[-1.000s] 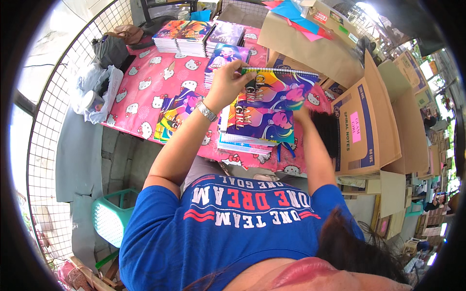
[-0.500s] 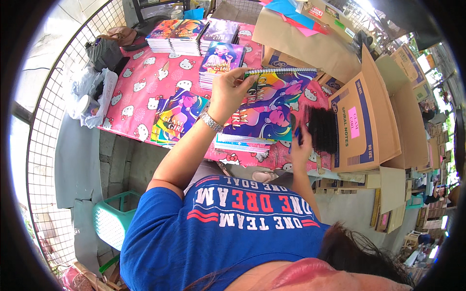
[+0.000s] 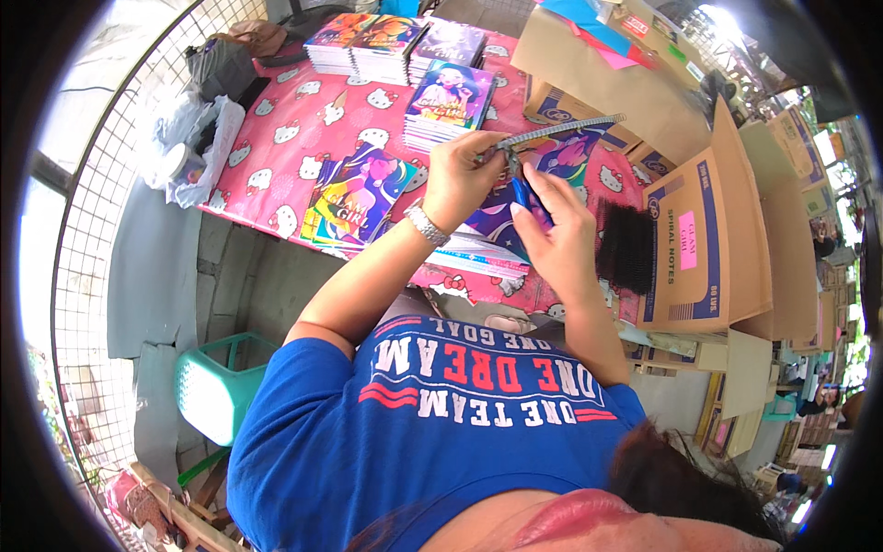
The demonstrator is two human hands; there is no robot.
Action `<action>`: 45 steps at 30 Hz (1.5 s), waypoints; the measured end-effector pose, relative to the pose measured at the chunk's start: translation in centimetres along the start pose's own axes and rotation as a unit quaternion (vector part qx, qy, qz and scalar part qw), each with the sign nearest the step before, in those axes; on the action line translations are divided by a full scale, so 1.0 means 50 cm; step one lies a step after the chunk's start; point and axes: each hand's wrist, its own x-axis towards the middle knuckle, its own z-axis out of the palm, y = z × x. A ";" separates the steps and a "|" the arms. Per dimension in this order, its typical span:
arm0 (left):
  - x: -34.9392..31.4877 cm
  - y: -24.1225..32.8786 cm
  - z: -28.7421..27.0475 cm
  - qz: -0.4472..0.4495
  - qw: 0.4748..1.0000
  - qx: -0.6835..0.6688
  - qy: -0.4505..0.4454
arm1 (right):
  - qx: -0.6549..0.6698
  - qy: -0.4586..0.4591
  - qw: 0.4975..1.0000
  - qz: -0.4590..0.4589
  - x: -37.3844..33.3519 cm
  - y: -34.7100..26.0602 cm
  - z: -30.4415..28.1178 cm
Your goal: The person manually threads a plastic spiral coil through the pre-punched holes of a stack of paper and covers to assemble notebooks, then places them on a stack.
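My left hand (image 3: 467, 177) pinches one end of a spiral notebook (image 3: 563, 152) whose wire-bound edge is raised and slants up to the right. Closed around blue-handled pliers (image 3: 521, 190), my right hand (image 3: 563, 225) brings their metal jaws to that end of the coil, close to my left fingertips. Whether the jaws grip the wire cannot be made out. Beneath my hands lies a stack of colourful notebooks (image 3: 492, 253), partly covered by them. Left of my left wrist, more notebooks (image 3: 359, 198) lie fanned on the table.
Neat notebook stacks (image 3: 448, 101) stand toward the far side of the pink patterned table (image 3: 276, 166). Black plastic coils (image 3: 625, 248) are bunched to the right, beside an open carton (image 3: 694, 244). A plastic bag (image 3: 198, 156) sits at the left edge; a green stool (image 3: 216, 382) stands below.
My right hand has risen from the near right with the pliers to the coil's end. The notebook's bound edge has tilted, and my left hand has stayed on it.
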 end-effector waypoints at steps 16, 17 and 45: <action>-0.030 -0.192 -0.399 -0.125 0.980 0.071 0.138 | 0.107 -0.018 0.916 0.387 -0.264 0.301 -0.070; 0.001 -0.158 -0.414 -0.115 0.972 0.189 0.080 | 0.063 -0.070 0.910 0.403 -0.305 0.324 -0.055; -0.078 -0.473 -0.227 -0.213 0.821 0.482 -0.222 | 0.156 -0.017 0.902 0.402 -0.112 0.200 -0.010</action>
